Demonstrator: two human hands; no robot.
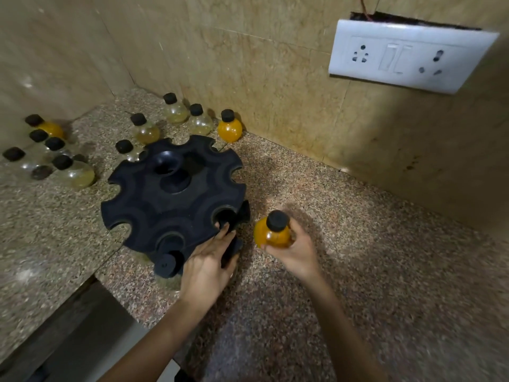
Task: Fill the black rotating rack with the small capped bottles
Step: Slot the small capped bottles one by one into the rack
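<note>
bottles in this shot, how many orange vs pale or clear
orange bottles: 3, one in the right hand
pale or clear bottles: 9, one in the rack
total: 12
dark blurred lump at far left not counted

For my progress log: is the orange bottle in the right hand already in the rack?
Out. The right hand holds the round orange black-capped bottle beside the black notched rack, not touching it.

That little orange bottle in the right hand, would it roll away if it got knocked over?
Probably: the orange bottle has a round, bulbous body, so on its side it would likely roll. Filled nearly to the cap, it is probably hefty for its size.
</note>
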